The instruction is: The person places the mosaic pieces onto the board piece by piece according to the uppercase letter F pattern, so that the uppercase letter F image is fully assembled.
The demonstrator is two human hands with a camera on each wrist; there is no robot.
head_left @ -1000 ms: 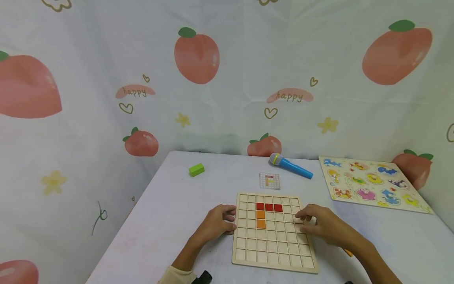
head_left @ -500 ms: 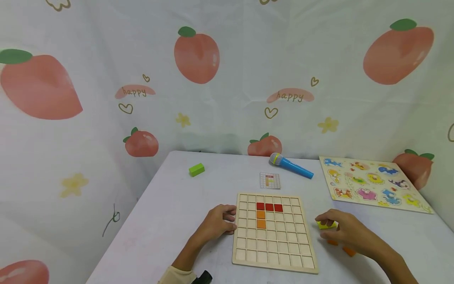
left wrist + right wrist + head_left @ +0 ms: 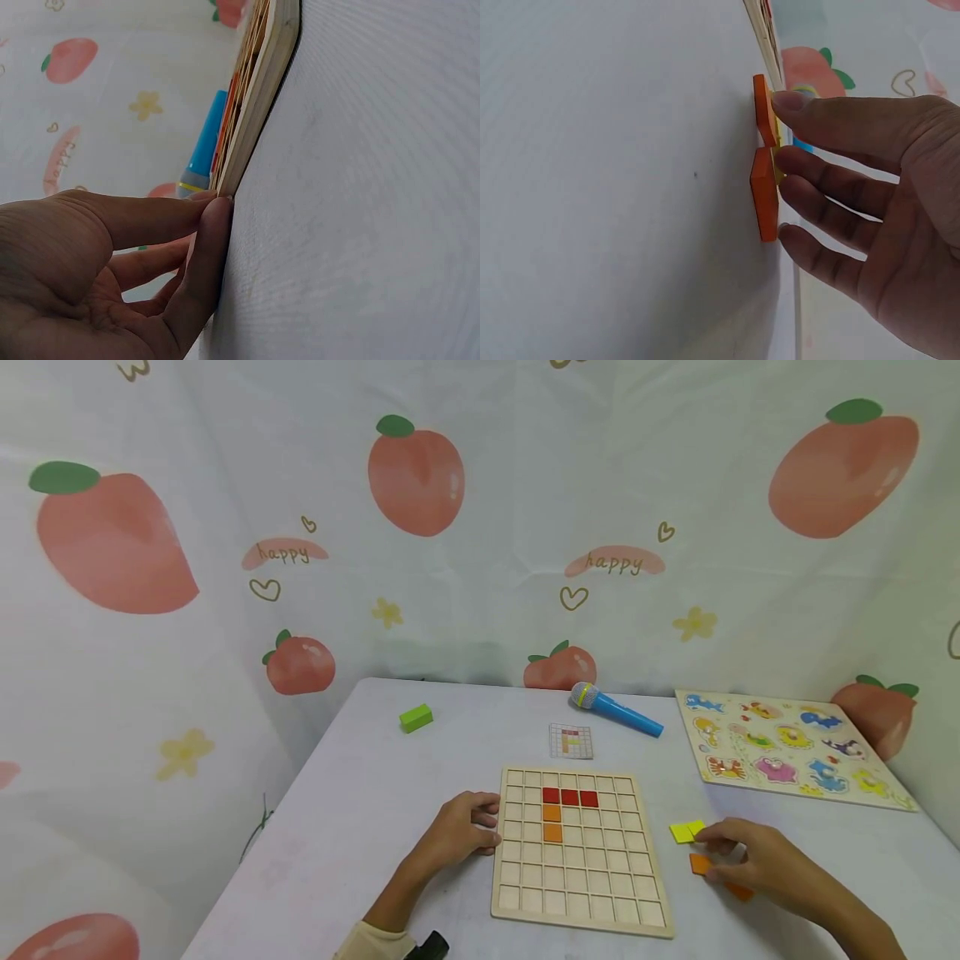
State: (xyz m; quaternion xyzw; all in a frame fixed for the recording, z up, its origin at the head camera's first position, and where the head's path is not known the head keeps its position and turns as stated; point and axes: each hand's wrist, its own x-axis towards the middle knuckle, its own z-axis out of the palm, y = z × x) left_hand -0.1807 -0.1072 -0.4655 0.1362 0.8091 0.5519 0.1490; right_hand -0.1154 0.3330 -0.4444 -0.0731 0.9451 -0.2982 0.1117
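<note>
A square wooden grid board (image 3: 592,881) lies on the white table. Three red tiles (image 3: 570,797) form a row in it, with two orange tiles (image 3: 552,823) going down from the left one. My left hand (image 3: 457,831) rests its thumb and fingertips against the board's left edge. Right of the board, my right hand (image 3: 757,860) hovers low over loose tiles, thumb and fingers spread apart. Its index fingertip is at the yellow tiles (image 3: 684,832), its thumb at an orange tile (image 3: 700,863). Another orange tile (image 3: 741,892) lies partly hidden under the hand.
Behind the board lies a small printed grid card (image 3: 571,742), with a blue toy microphone (image 3: 618,712) beyond it. A green block (image 3: 416,718) sits at the back left. An animal peg puzzle (image 3: 795,747) fills the back right. A fruit-print curtain hangs behind the table.
My right hand has moved from the board's right edge out to the right, over the loose tiles, and the yellow and orange tiles have come into view. My left hand has stayed put.
</note>
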